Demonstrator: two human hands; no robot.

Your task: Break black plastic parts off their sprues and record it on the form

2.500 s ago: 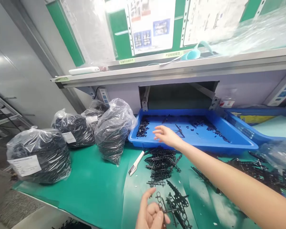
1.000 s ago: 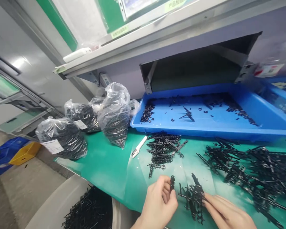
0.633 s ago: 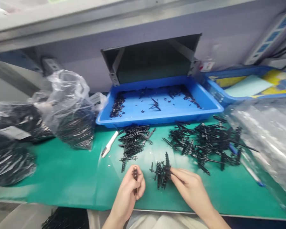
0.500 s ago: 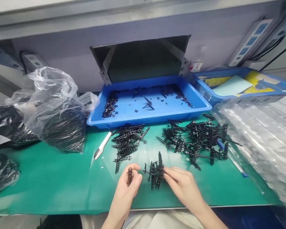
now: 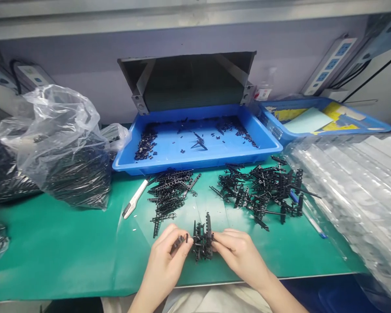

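My right hand (image 5: 236, 248) pinches the right end of a black plastic assembly (image 5: 202, 239), made of several toothed strips side by side, held above the green mat. My left hand (image 5: 169, 252) is closed on a small black piece (image 5: 177, 244), its thumb and forefinger close to the assembly's left side. Whether the small piece touches the assembly cannot be made out. Beyond my left hand is a pile of loose black strips (image 5: 169, 193). A larger heap of black assemblies (image 5: 260, 187) sits beyond my right hand.
A blue tray (image 5: 195, 163) with small black parts stands at the back. A white cutter (image 5: 135, 199) lies left of the strips, near clear bags of black parts (image 5: 74, 174). On the right are a pen (image 5: 313, 224), clear plastic packaging (image 5: 355, 174) and a blue basket (image 5: 280, 132).
My left hand has come up against the assembly's left side, closing the earlier gap. The small piece in it has turned. The whole view has shifted slightly.
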